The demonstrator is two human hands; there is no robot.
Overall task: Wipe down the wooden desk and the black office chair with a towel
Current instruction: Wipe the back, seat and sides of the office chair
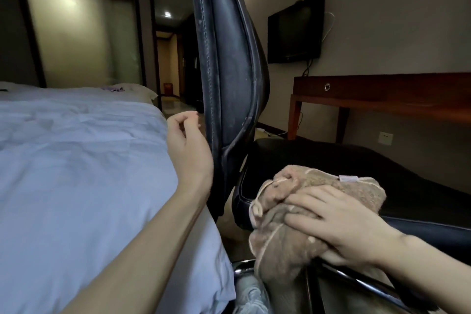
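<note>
The black office chair (pixel 229 64) stands close in front of me, seen from the side, with its tall backrest upright and its seat (pixel 356 168) stretching to the right. My right hand (pixel 339 224) presses a bunched tan towel (pixel 288 214) against the seat's near edge and grips it. My left hand (pixel 188 145) hovers just left of the backrest's lower edge, fingers loosely curled, holding nothing. The wooden desk (pixel 382 94) stands against the wall at the right, behind the chair.
A bed with white sheets (pixel 76 160) fills the left side, close to the chair. A black television (pixel 295 28) hangs on the wall above the desk. A chrome chair base (pixel 242 267) shows below the seat. A doorway (pixel 168 58) opens at the back.
</note>
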